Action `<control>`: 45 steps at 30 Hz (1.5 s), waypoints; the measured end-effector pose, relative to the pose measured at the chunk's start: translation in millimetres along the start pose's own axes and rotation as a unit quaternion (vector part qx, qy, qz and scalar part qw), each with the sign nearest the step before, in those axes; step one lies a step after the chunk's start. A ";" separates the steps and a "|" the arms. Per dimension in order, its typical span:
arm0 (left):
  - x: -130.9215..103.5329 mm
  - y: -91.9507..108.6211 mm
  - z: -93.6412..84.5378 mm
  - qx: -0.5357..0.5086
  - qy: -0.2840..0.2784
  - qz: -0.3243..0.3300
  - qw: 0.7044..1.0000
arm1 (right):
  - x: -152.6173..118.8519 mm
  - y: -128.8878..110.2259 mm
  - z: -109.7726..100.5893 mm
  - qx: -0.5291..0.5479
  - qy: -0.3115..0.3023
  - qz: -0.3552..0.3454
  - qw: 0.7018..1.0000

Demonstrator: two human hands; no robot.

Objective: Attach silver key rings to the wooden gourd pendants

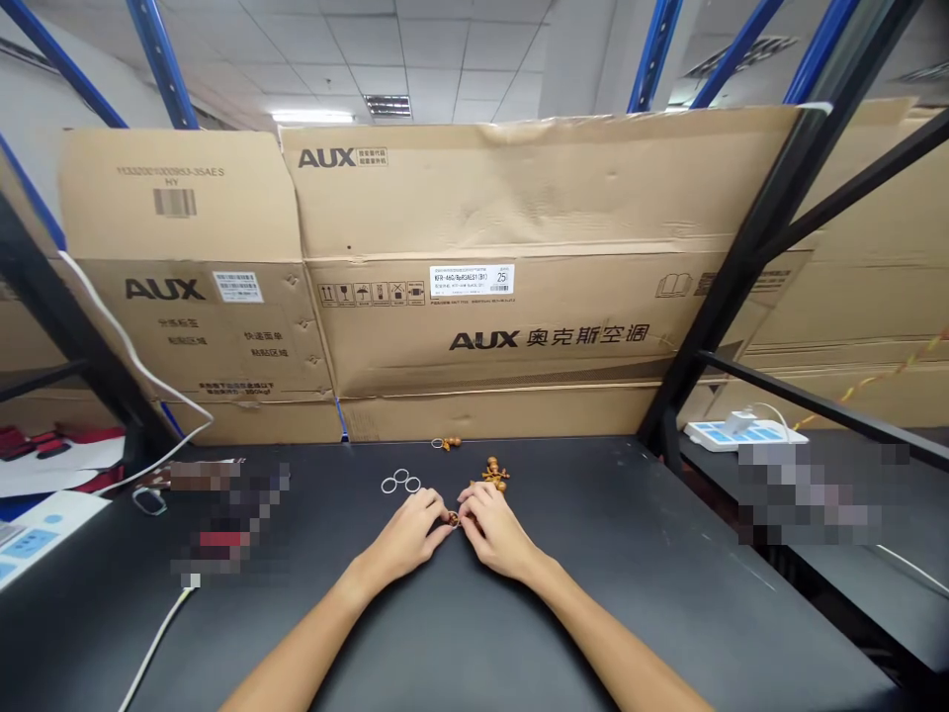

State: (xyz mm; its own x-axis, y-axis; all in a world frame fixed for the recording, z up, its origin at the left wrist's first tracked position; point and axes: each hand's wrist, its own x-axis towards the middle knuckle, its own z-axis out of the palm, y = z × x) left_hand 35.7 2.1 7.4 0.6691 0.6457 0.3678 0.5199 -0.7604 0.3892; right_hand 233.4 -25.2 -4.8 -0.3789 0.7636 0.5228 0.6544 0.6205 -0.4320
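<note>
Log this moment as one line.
left hand: pinching small brown piece | right hand: pinching same piece | loose rings: beyond left hand | brown pieces: beyond right hand

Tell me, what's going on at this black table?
A person's left hand and right hand meet over a small brown piece, pinching it between the fingertips on the black table. Just beyond lie three loose metal rings, a small pile of brown pieces and one ring with a brown piece attached. Cardboard boxes stand behind.

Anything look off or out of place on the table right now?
Nothing stands out. Both hands meet over a small brown piece; loose rings and brown pieces lie tidily on the black table.
</note>
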 end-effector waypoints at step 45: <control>0.8 -0.8 2.3 -0.009 -0.009 0.008 1.000 | -1.9 6.7 7.3 -0.066 -0.040 0.017 0.997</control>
State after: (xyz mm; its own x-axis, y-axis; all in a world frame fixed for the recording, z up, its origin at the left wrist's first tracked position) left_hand 37.1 3.0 5.4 0.6862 0.6325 0.3593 0.4995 -0.7688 0.3994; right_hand 233.7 -21.2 -14.0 -0.4025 0.7984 0.4479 0.7456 0.5698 -0.3456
